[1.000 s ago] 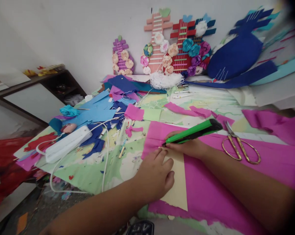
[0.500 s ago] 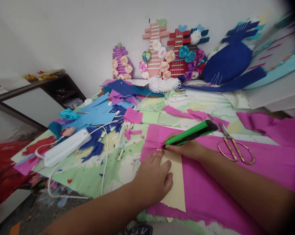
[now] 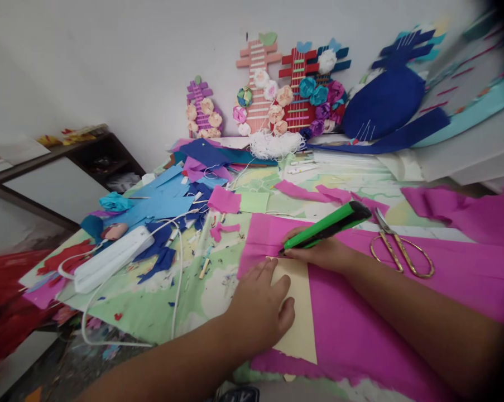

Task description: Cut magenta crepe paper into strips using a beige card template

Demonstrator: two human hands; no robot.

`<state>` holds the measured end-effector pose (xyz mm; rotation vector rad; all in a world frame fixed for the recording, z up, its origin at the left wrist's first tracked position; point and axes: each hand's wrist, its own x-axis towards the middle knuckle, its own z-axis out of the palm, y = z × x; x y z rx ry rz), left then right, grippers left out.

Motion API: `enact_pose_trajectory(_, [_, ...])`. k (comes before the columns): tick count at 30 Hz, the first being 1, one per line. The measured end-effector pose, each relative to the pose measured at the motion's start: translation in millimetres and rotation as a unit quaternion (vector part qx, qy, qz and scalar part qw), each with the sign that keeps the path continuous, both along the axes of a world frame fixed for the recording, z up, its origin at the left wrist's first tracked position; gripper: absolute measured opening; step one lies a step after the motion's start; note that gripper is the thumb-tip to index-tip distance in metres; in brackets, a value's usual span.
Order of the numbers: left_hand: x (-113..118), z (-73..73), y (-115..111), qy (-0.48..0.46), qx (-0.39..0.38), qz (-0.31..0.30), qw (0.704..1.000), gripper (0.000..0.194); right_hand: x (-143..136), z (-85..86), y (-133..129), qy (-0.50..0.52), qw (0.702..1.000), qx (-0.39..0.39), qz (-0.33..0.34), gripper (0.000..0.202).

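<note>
My right hand [image 3: 325, 254] grips a green and black utility knife [image 3: 327, 226], slanted with its tip low at the top edge of a cream card [image 3: 300, 312]. The card lies on a sheet of magenta crepe paper [image 3: 360, 324]. With fingers stretched out, my left hand [image 3: 262, 304] rests flat on the card's left side, its fingertips close to the top edge and just left of the knife tip. My left hand covers part of the card. Gold-handled scissors [image 3: 396, 245] lie on the magenta paper, to the right of my right hand.
A white power strip [image 3: 113, 259] with a looping cable sits at left, beside blue paper scraps [image 3: 159, 195]. White string [image 3: 277, 145] is heaped at the back. Flower-trimmed paper instruments [image 3: 258, 84] lean on the wall. A dark cabinet [image 3: 105, 159] stands at far left.
The knife tip has slid slightly right along the card's top edge. My left hand stays on the card. The whole view has shifted a little.
</note>
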<state>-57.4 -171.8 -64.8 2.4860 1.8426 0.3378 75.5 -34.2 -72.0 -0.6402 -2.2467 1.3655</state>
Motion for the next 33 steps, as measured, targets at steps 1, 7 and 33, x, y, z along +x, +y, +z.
enact_pose_trajectory(1, [0.3, -0.1, 0.3, 0.002, 0.000, -0.001, 1.000, 0.022, 1.3, 0.5, 0.3, -0.003, 1.000, -0.002, 0.001, 0.016])
enact_pose_trajectory(7, [0.2, -1.4, 0.7, 0.012, 0.000, -0.009, 1.000, 0.025, 0.4, 0.9, -0.2, -0.018, 1.000, 0.007, 0.018, 0.012])
enact_pose_trajectory(33, [-1.1, -3.3, -0.4, 0.059, 0.010, -0.033, 0.998, 0.044, 10.6, 4.7, 3.5, -0.027, 1.000, -0.009, 0.014, 0.016])
